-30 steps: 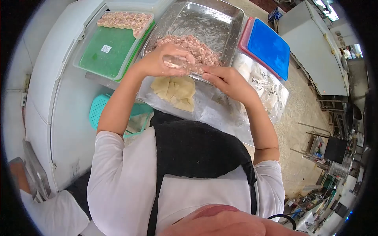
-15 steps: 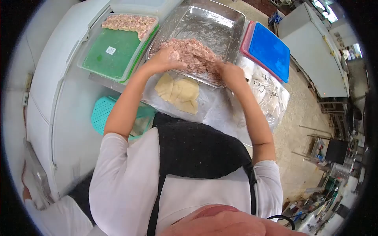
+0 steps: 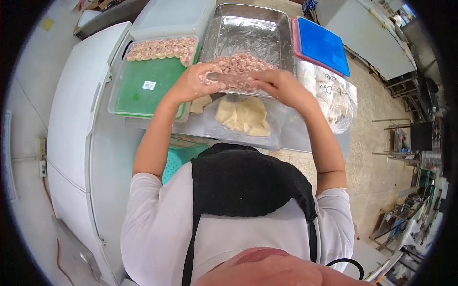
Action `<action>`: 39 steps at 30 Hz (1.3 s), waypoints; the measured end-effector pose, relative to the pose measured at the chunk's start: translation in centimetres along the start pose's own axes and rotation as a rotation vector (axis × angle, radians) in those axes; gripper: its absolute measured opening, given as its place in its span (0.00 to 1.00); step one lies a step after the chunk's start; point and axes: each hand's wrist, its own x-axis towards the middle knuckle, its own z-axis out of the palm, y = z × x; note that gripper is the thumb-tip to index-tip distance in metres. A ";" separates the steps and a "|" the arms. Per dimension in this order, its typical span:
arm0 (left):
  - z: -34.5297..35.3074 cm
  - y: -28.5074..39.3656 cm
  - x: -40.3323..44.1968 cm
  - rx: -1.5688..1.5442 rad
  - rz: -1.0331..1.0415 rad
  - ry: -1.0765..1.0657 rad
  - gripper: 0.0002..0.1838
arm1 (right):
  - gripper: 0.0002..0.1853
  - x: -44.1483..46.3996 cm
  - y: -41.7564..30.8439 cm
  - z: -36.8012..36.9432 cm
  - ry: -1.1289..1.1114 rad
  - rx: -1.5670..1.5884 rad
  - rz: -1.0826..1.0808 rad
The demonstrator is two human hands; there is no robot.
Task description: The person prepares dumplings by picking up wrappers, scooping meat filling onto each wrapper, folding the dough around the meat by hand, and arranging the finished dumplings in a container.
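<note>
My left hand [image 3: 194, 85] is curled at the near left edge of the steel tray [image 3: 281, 43], with minced meat in its fingers; whether a wrapper lies under that meat I cannot tell. In my right hand [image 3: 281, 86] is a flat metal spreader [image 3: 229, 77], its blade reaching left across to the meat at my left fingers. Behind the blade, a heap of pink minced meat [image 3: 245, 62] fills the near part of the tray. Pale yellow dough wrappers [image 3: 242, 117] lie on a plastic sheet [image 3: 214, 128] just below my hands.
On the left, a green-based plastic box [image 3: 143, 102] holds rows of filled dumplings [image 3: 164, 48]. A blue lid [image 3: 324, 45] and a marked plastic bag [image 3: 334, 97] are on the right. A turquoise basket [image 3: 179, 159] sits below the table edge, beside a white freezer [image 3: 71, 114].
My hands have come up from the meat heap and closer together, the spreader blade now showing between them. The camera view has shifted, and the wrappers appear further right.
</note>
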 end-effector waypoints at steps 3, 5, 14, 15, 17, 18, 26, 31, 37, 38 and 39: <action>-1.0 -3.1 -1.1 -0.059 -0.096 0.031 0.26 | 0.13 0.7 -4.1 1.2 0.273 -0.265 0.007; -1.9 -4.8 -2.0 -0.082 -0.055 0.032 0.27 | 0.13 1.6 -4.3 3.6 0.220 -0.276 0.008; -6.4 -3.9 -5.7 -0.197 -0.151 -0.035 0.26 | 0.19 3.1 -9.3 8.1 0.169 -0.264 0.077; -7.0 -4.3 -5.6 -0.135 -0.129 -0.116 0.28 | 0.19 3.5 -8.9 9.5 0.153 -0.125 0.071; -8.0 -5.1 -5.9 -0.070 -0.103 -0.198 0.29 | 0.19 3.0 -8.3 10.1 0.169 -0.147 0.110; -8.4 -5.7 -6.3 0.036 -0.121 -0.211 0.29 | 0.18 2.6 -8.0 10.1 0.177 -0.169 0.141; -9.2 -15.5 -5.4 0.151 -0.197 0.053 0.22 | 0.18 -10.0 -2.5 10.6 0.537 0.184 0.600; -7.0 -14.8 -1.3 0.318 -0.337 0.143 0.35 | 0.19 -16.0 -1.3 10.0 0.615 0.491 0.896; -4.1 -17.2 0.4 0.469 -0.156 0.212 0.44 | 0.20 -16.3 1.6 10.1 0.665 0.270 0.649; -3.8 -16.7 0.5 0.464 -0.158 0.207 0.44 | 0.20 -16.1 1.8 9.5 0.663 0.270 0.656; -3.7 -16.0 0.8 0.424 -0.220 0.179 0.45 | 0.19 -15.4 1.7 8.5 0.551 0.184 0.601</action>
